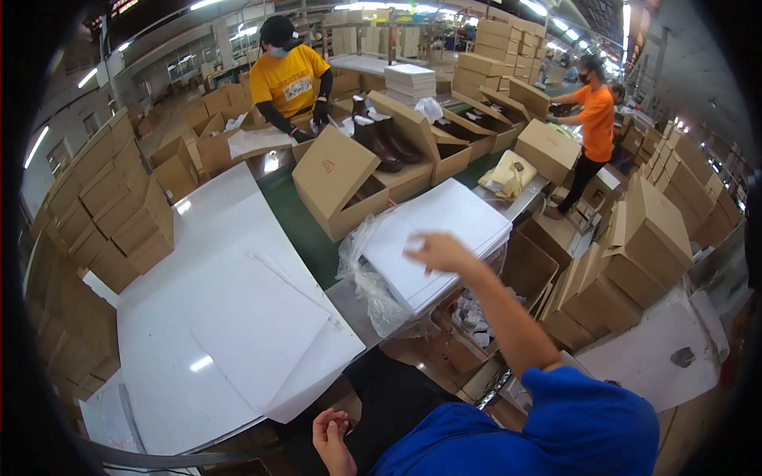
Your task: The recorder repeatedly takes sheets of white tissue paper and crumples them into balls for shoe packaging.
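My right hand (441, 253) is stretched out over a thick stack of white paper sheets (464, 208), slightly blurred, its fingers apart with nothing visible in them. Whether the fingertips touch the top sheet I cannot tell. Crumpled clear plastic wrap (367, 274) bunches along the stack's left side. Low by my body, my left hand (333, 441) is curled closed, and nothing shows in it. It is nearest the front edge of a white table (171, 341), where a few loose white sheets (258, 329) lie overlapping, one corner past the edge.
Beyond the stack, open brown shoe boxes (337, 170) line a green conveyor (295, 218); dark brown boots (386, 147) stand among them. Two co-workers, in yellow (290, 79) and orange (597, 119) shirts, handle boxes there. Cartons (119, 198) are piled left; more boxes (635, 254) stand right.
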Demonstrator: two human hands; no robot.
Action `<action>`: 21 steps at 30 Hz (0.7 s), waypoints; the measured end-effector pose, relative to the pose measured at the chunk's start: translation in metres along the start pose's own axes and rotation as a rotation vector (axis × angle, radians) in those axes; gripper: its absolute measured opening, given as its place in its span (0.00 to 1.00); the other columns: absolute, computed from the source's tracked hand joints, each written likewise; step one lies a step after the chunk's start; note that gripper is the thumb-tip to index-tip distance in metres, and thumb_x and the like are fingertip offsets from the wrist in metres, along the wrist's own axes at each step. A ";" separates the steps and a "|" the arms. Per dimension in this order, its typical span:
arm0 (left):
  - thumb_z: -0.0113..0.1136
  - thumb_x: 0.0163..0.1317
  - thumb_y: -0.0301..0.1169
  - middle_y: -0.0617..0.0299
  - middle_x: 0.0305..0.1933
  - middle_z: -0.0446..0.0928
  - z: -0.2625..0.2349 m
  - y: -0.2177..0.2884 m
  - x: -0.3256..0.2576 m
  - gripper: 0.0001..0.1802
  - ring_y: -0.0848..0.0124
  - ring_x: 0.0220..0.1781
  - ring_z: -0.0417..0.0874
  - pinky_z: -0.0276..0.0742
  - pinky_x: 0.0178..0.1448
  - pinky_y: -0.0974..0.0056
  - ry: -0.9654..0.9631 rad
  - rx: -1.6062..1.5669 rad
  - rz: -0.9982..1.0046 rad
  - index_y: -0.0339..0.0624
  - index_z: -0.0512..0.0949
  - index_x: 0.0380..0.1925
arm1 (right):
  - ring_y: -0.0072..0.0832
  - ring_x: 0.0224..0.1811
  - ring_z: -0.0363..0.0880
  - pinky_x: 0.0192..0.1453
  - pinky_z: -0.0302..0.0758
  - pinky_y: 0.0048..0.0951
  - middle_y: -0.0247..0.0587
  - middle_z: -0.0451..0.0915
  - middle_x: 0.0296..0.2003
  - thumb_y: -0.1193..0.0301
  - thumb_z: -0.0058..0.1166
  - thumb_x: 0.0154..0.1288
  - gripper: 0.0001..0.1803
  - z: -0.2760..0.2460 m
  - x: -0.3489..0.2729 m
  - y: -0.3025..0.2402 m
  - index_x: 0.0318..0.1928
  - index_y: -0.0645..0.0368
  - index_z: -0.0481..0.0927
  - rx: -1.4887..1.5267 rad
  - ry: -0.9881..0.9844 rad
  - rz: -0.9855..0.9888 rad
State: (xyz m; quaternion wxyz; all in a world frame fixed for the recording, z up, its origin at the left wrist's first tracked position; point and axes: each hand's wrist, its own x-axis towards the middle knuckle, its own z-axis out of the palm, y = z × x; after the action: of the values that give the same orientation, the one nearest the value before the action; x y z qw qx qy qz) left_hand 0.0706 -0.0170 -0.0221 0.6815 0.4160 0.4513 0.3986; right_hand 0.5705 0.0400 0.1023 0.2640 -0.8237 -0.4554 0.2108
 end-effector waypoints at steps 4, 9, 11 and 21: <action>0.51 0.87 0.24 0.55 0.53 0.87 0.002 -0.007 0.021 0.11 0.63 0.57 0.90 0.87 0.66 0.59 0.114 -0.143 -0.027 0.38 0.80 0.60 | 0.48 0.52 0.95 0.60 0.88 0.46 0.48 0.96 0.47 0.50 0.68 0.75 0.28 0.137 -0.033 0.028 0.68 0.49 0.89 0.003 -0.070 -0.049; 0.52 0.88 0.24 0.54 0.53 0.86 -0.035 0.010 0.029 0.10 0.64 0.57 0.89 0.86 0.67 0.59 0.151 -0.102 0.074 0.40 0.80 0.60 | 0.50 0.50 0.93 0.59 0.88 0.50 0.45 0.95 0.45 0.53 0.67 0.75 0.23 0.199 -0.043 -0.012 0.63 0.50 0.90 0.160 -0.088 -0.146; 0.52 0.88 0.25 0.56 0.53 0.86 -0.058 0.014 0.038 0.09 0.65 0.56 0.89 0.85 0.67 0.59 0.211 -0.087 0.135 0.41 0.80 0.59 | 0.50 0.57 0.91 0.62 0.86 0.51 0.45 0.94 0.50 0.57 0.65 0.77 0.19 0.205 -0.040 -0.021 0.60 0.50 0.91 0.193 -0.037 -0.211; 0.56 0.87 0.29 0.55 0.55 0.86 -0.091 0.022 0.052 0.11 0.61 0.57 0.88 0.84 0.68 0.55 0.387 -0.065 0.230 0.39 0.80 0.61 | 0.66 0.81 0.67 0.86 0.68 0.60 0.56 0.74 0.78 0.61 0.67 0.77 0.24 0.232 0.000 0.006 0.69 0.51 0.86 0.095 0.331 -0.517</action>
State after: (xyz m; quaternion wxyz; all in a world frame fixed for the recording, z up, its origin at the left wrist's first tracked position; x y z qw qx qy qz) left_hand -0.0050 0.0569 -0.0385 0.5453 0.3584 0.5100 0.5605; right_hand 0.4383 0.0935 -0.0807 0.4176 -0.6904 -0.5904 0.0207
